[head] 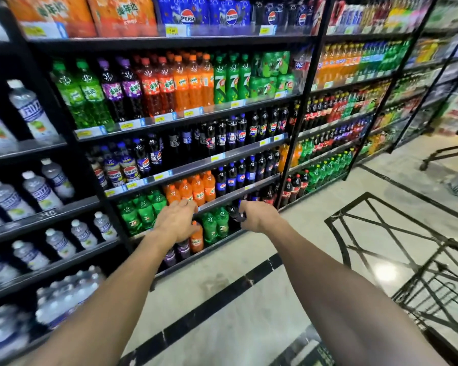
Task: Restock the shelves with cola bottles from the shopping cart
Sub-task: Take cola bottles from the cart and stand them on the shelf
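Cola bottle point(236, 213) goes into the low shelf point(209, 248)
The right hand point(259, 216) grasps it; the released left hand point(176, 220), at 9 o'clock, should steady the 7Up bottles point(214, 225).

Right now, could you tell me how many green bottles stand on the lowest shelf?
2: one green bottle beside the orange bottle, another nearer the right hand; more may hide behind.

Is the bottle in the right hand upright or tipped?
Tipped, it seems: the cola bottle slants in the right hand, unlike upright green bottles beside it.
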